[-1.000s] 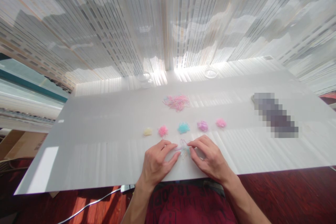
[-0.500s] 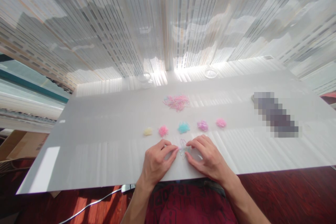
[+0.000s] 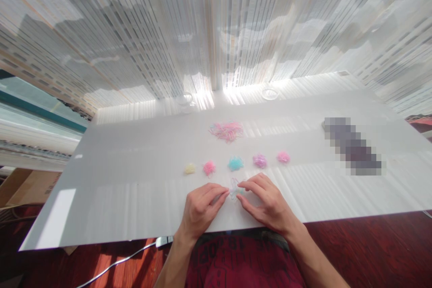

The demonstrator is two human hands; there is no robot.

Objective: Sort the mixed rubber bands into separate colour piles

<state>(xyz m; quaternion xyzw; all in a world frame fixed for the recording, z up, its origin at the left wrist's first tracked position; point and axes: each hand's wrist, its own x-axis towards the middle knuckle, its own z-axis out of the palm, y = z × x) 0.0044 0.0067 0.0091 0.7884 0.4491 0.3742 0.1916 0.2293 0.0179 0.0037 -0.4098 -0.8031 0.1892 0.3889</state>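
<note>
A small loose heap of thin pale strands, purple and bluish, lies on the white table between my hands. My left hand is at its left edge, thumb and forefinger pinched together; what they hold, if anything, is too small to make out. On the right side of the heap, my right hand has its thumb and forefinger apart, tips close to the strands. Just beyond sit sorted little piles: yellow, coral pink, turquoise, purple and pink.
A larger mixed pile of pastel strands lies farther back on the white table. Two clear round dishes stand near the far edge by the sheer curtain. A blurred-out dark object lies at right.
The left fingers have drawn closer together, and the purple bit at their tips no longer shows clearly. My right hand has barely moved. The view has shifted slightly.
</note>
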